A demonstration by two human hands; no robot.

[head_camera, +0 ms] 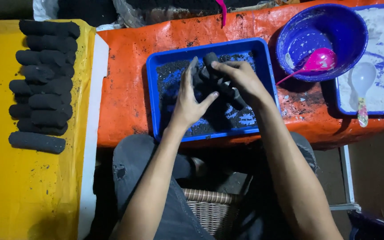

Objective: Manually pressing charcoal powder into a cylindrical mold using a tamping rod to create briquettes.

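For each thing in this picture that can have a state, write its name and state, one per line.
Left hand: open, pressing the black lump.
Right hand: gripping the black lump.
Blue tray: dusted with black powder.
Purple bowl: nearly empty, pink spoon inside.
Black rolls: stacked on yellow sheet.

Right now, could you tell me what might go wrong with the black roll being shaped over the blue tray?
The soft black roll, pressed between the left hand and right hand, could crumble or bend. Black grit could spill past the blue tray onto the orange sheet.
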